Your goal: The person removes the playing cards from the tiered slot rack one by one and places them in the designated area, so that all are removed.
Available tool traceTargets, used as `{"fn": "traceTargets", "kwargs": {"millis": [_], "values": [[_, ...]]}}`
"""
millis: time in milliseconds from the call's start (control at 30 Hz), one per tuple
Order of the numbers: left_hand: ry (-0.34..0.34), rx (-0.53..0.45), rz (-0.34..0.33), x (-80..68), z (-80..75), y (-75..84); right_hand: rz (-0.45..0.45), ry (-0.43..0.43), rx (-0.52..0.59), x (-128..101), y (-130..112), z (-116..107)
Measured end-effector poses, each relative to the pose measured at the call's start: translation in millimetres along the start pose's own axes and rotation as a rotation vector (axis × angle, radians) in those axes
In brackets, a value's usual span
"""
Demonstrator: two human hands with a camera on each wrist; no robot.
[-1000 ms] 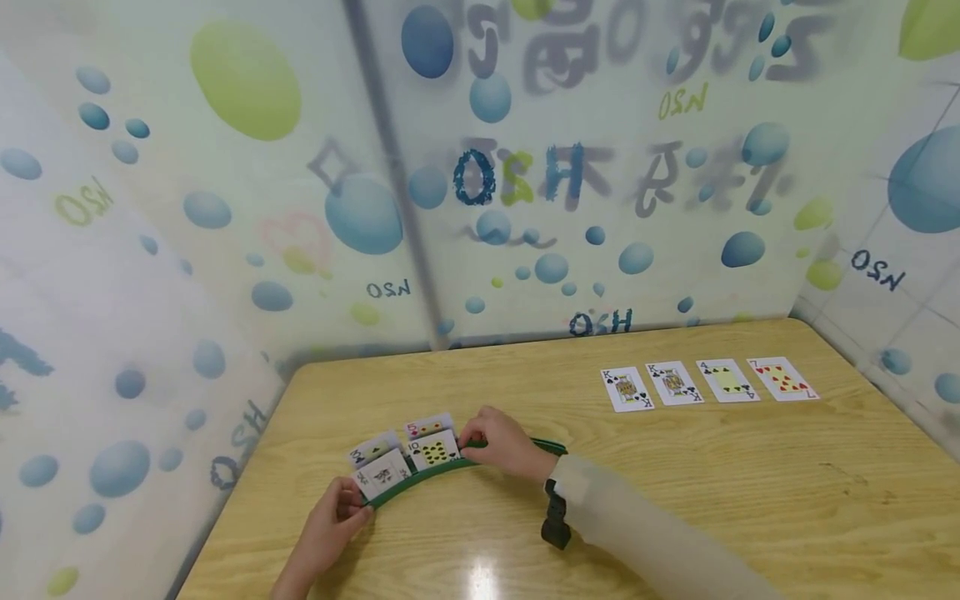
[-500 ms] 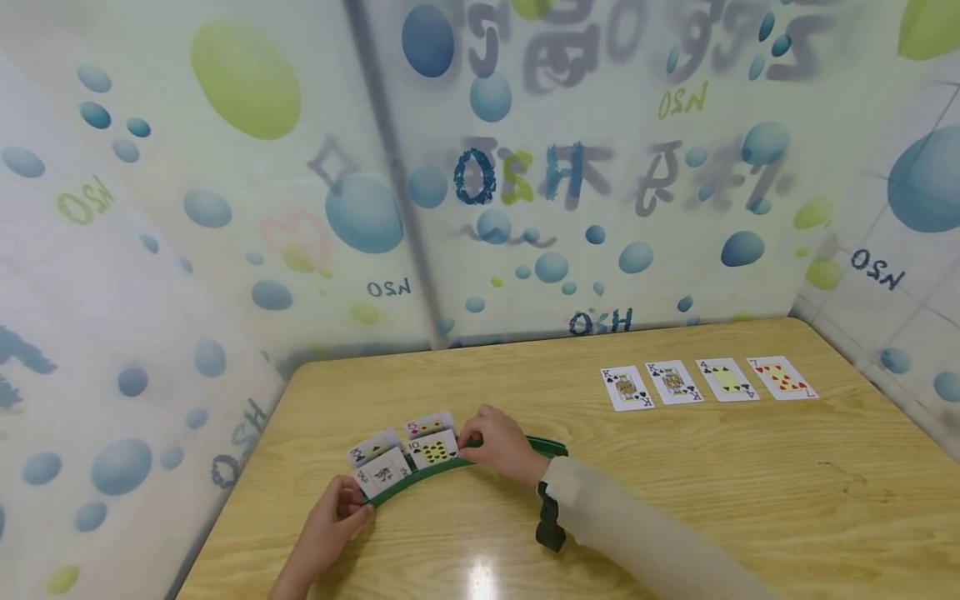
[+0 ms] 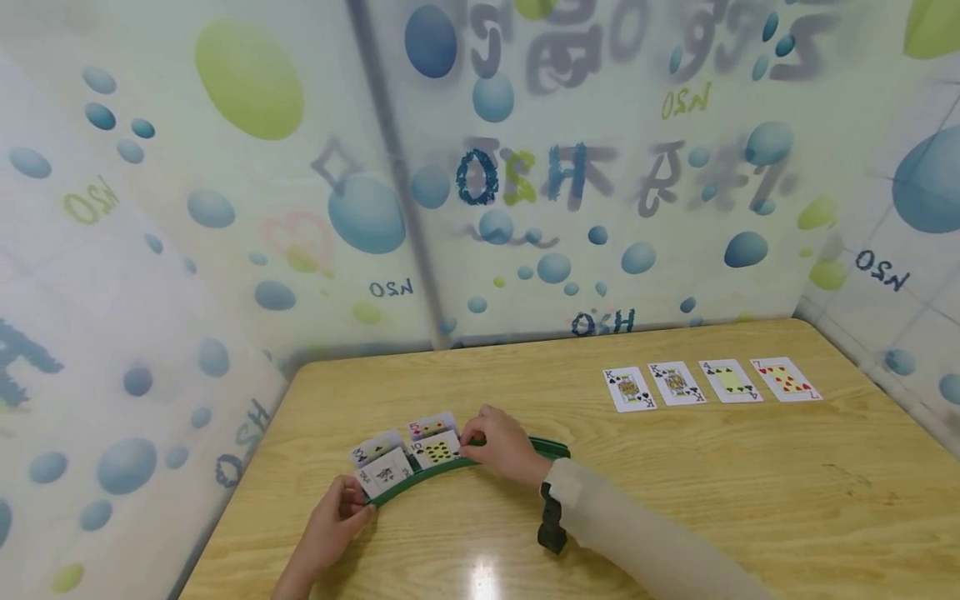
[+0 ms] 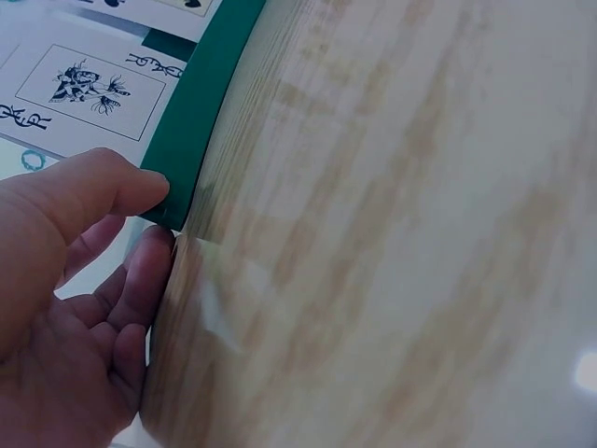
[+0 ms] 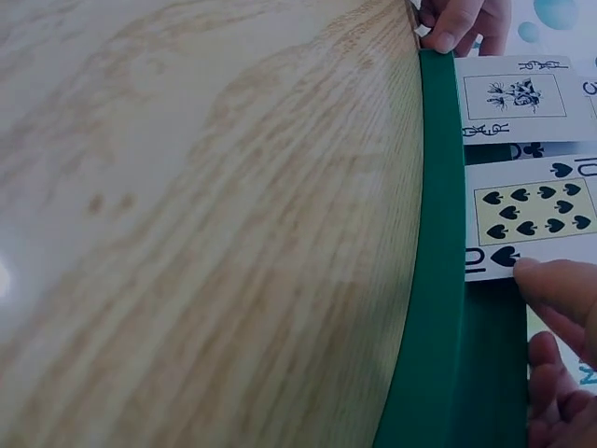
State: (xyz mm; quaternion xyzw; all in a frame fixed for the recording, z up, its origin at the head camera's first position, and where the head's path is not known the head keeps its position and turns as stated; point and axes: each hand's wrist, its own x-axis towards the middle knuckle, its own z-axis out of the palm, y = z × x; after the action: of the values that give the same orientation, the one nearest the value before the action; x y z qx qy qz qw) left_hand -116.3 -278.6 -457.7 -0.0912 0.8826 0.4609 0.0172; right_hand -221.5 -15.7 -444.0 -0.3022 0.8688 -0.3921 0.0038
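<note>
A curved green card holder (image 3: pixel 420 477) lies on the table, bearing playing cards in two rows. At its left end my left hand (image 3: pixel 330 518) pinches the green rail (image 4: pixel 198 131), thumb on top and fingers below. A joker (image 3: pixel 385 474) stands in the front row close to that hand. To its right is the ten of spades (image 5: pixel 532 210), whose right edge my right hand (image 3: pixel 501 447) pinches, thumb on the face near the lower corner. Behind them stand a black three (image 3: pixel 377 447) and the five of diamonds (image 3: pixel 432 426). The right hand covers part of the holder.
Several cards lie face up in a row at the back right: two kings, with one king (image 3: pixel 629 389) leftmost, a four of clubs (image 3: pixel 731 382) and a seven of hearts (image 3: pixel 786 380). Patterned walls (image 3: pixel 525 275) border the wooden table (image 3: pixel 675 492). A black band (image 3: pixel 552 518) circles the right wrist.
</note>
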Motion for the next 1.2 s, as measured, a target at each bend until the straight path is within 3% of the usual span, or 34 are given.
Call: {"fn": "traceTargets", "kwargs": {"millis": [167, 400, 700, 1200], "values": [[0.003, -0.009, -0.012, -0.6, 0.7, 1.5, -0.008, -0.016, 0.113, -2, 2, -6], [0.015, -0.007, 0.021, -0.2, 1.2, 1.3, -0.049, -0.028, 0.229, -6, 4, -15], [0.006, 0.011, 0.0, 2.5, 0.6, -1.6, -0.064, -0.005, 0.241, -9, 10, -31], [0.001, 0.027, -0.002, 2.7, 0.5, -2.5, 0.007, 0.025, 0.23, -35, 27, -87]]}}
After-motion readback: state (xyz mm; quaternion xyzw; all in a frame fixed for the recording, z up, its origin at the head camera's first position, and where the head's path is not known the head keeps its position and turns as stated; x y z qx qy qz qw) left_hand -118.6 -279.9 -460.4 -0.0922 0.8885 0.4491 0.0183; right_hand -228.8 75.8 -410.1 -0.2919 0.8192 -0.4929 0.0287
